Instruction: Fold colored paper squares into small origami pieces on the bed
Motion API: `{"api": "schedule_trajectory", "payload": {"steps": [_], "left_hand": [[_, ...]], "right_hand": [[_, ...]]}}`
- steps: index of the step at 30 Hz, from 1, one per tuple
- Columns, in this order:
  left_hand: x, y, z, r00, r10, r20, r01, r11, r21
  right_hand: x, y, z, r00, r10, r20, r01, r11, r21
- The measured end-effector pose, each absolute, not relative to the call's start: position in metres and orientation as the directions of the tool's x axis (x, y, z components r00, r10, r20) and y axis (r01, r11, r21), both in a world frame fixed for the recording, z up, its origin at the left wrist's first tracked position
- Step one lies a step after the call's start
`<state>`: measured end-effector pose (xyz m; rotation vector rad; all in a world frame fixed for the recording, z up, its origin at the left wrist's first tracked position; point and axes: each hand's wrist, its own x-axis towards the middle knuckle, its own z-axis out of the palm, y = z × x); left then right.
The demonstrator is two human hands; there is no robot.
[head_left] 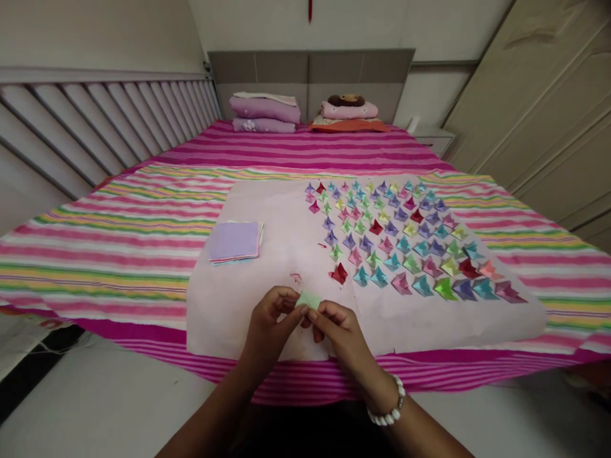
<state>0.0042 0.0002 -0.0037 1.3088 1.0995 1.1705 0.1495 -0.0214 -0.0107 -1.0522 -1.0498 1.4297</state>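
Both my hands meet over the near edge of a pale paper sheet (267, 280) spread on a bed. My left hand (270, 324) and my right hand (337, 327) each pinch a small light green folded paper (309, 299) between their fingertips. My right wrist wears a white bead bracelet (389, 413). A stack of square coloured papers (235, 242), lilac on top, lies to the left on the sheet. Rows of several small folded paper shapes (401, 245) in many colours cover the right half of the sheet. A red folded shape (339, 273) is the nearest one to my hands.
The bed has a pink, yellow and green striped cover (119, 235). Folded pillows and blankets (265, 113) lie at the headboard. A slatted rail (95, 121) runs along the left side, wardrobe doors (539, 114) along the right. Pale floor shows below the bed edge.
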Motion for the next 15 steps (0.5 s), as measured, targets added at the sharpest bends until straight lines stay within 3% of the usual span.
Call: {"api": "schedule_trajectory", "payload": {"steps": [7, 15], "left_hand": [[0.0, 0.001, 0.007, 0.191, 0.98, 0.056, 0.016, -0.061, 0.998], [-0.001, 0.001, 0.01, 0.336, 0.939, -0.074, -0.086, 0.109, 0.99]], "right_hand": [[0.161, -0.017, -0.011, 0.035, 0.995, 0.09, -0.305, 0.097, -0.948], [0.165, -0.016, -0.004, -0.032, 0.999, 0.008, -0.268, -0.001, -0.963]]}}
